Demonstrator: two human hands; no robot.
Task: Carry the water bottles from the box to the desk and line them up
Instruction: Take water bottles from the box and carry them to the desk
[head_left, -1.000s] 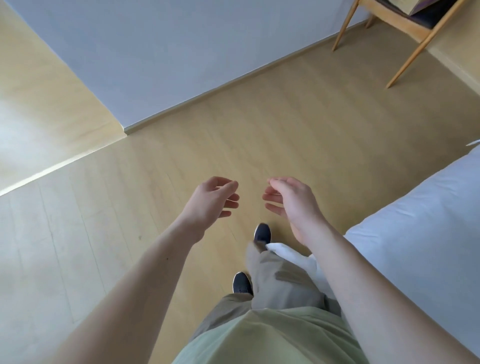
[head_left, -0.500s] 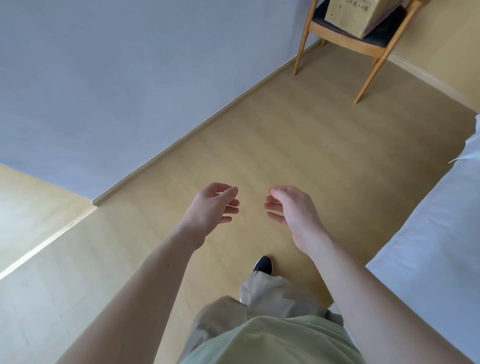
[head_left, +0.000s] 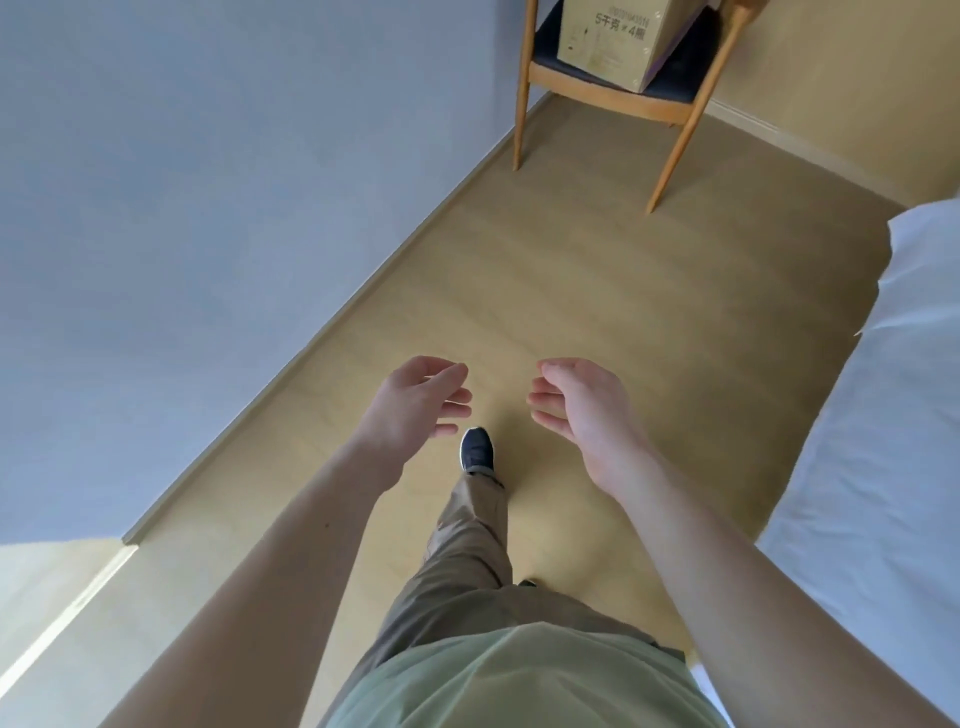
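Grip: left hand (head_left: 415, 410) and right hand (head_left: 582, 410) loosely curled, empty | box (head_left: 618, 44) on chair (head_left: 613, 98) ahead, well apart | bottles unseen; likely heavy, slick; take by the body

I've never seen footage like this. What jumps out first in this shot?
Two bare forearms reach out from the bottom of the picture, the left hand and right hand held apart over the pale wooden floor, fingers loosely curled and holding nothing. Ahead, at the top, a tan cardboard box with printed lettering sits on the dark seat of a light wooden chair. A white bed fills the right edge.
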